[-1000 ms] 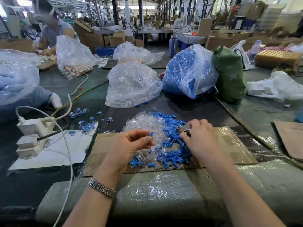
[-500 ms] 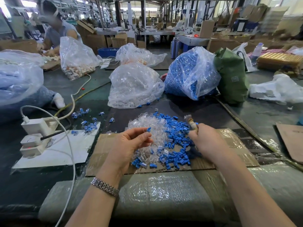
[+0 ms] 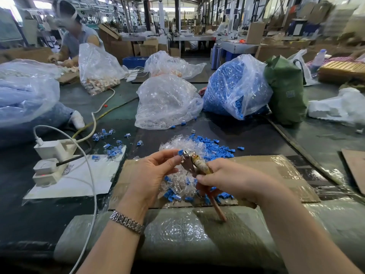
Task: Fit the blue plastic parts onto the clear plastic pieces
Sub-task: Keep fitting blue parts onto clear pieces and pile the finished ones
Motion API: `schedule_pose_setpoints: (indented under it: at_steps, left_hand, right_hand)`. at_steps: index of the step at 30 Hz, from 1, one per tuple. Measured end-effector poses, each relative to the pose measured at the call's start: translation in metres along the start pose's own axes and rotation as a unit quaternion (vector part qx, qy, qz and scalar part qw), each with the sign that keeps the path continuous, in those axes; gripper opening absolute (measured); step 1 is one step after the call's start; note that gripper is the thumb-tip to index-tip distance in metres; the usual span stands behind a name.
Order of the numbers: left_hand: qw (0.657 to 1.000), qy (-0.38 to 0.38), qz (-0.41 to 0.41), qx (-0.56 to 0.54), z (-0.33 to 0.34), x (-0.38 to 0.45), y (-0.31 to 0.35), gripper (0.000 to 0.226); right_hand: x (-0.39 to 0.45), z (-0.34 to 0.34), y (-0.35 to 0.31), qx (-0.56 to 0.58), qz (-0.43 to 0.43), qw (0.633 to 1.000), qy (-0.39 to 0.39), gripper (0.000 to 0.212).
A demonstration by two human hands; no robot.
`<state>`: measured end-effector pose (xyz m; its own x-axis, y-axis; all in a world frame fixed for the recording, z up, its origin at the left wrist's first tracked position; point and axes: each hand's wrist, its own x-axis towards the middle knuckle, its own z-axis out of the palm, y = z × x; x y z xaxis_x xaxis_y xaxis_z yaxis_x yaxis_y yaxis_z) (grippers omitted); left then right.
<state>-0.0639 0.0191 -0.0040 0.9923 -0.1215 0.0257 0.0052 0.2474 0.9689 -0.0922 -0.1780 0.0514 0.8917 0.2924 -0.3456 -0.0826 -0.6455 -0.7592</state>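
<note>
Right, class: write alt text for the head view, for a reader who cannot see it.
The left hand pinches a blue part at the metal head of pliers gripped by the right hand, above a pile of blue and clear pieces on cardboard. Bags of parts stand behind.

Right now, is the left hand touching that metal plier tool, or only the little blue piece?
Cannot tell. In the head view the left hand pinches a blue piece right against the pliers; no gap or contact shows plainly.

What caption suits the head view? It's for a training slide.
Left hand holds a blue part at the pliers gripped by the right hand, above mixed parts.
</note>
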Motion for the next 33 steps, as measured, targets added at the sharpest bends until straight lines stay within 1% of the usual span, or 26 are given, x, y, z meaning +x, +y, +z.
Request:
schedule_pose_setpoints:
  at_steps: [3,7,9,11,16,21,23,25,27,29,30,31,32,33]
  left_hand:
    - [0.999,-0.003,0.013,0.039,0.001,-0.002,0.001,0.020]
    - [0.995,0.013,0.033,0.098,0.005,-0.002,0.002,0.016]
    - [0.993,0.020,0.038,0.110,0.007,-0.002,0.002,0.017]
    - [0.993,0.021,0.038,0.110,0.008,-0.003,0.001,0.014]
    - [0.989,0.029,0.038,0.143,0.007,-0.002,0.000,0.016]
    - [0.983,0.040,0.062,0.171,0.005,-0.002,-0.003,0.014]
    - [0.978,0.066,0.068,0.185,-0.003,-0.001,-0.005,0.013]
    - [0.961,0.138,0.066,0.230,-0.018,0.007,-0.005,0.012]
    - [0.928,0.223,0.071,0.290,-0.034,0.015,-0.002,0.021]
    - [0.892,0.274,0.075,0.351,-0.045,0.019,0.000,0.041]
    - [0.873,0.281,0.076,0.392,-0.048,0.018,-0.001,0.045]
    - [0.858,0.273,0.080,0.427,-0.048,0.016,-0.003,0.041]
    - [0.854,0.246,0.079,0.451,-0.047,0.014,-0.006,0.031]
    - [0.859,0.202,0.070,0.466,-0.045,0.011,-0.009,0.021]
  right_hand:
    - [0.000,0.002,-0.002,-0.006,-0.010,1.000,-0.004,0.021]
    - [0.000,0.005,-0.001,-0.001,-0.012,1.000,-0.010,0.020]
    - [-0.001,0.008,0.000,0.007,-0.015,1.000,-0.007,0.023]
    - [-0.001,0.011,0.001,0.009,-0.020,1.000,0.001,0.027]
    - [0.002,0.020,-0.001,0.016,-0.009,0.999,0.031,0.038]
    - [0.000,0.015,-0.001,0.017,-0.001,1.000,0.023,0.037]
    - [-0.001,0.010,0.003,0.010,0.001,0.999,0.041,0.035]
    - [-0.001,0.001,0.014,0.005,0.021,0.995,0.095,0.030]
    - [-0.002,-0.013,0.030,-0.046,0.052,0.980,0.187,0.029]
    - [-0.003,-0.028,0.047,-0.155,0.112,0.946,0.262,0.034]
    - [-0.002,-0.033,0.056,-0.204,0.152,0.923,0.288,0.037]
    - [-0.001,-0.037,0.064,-0.235,0.190,0.904,0.304,0.040]
    - [0.000,-0.040,0.072,-0.253,0.222,0.889,0.312,0.042]
    - [0.002,-0.041,0.078,-0.265,0.247,0.879,0.310,0.045]
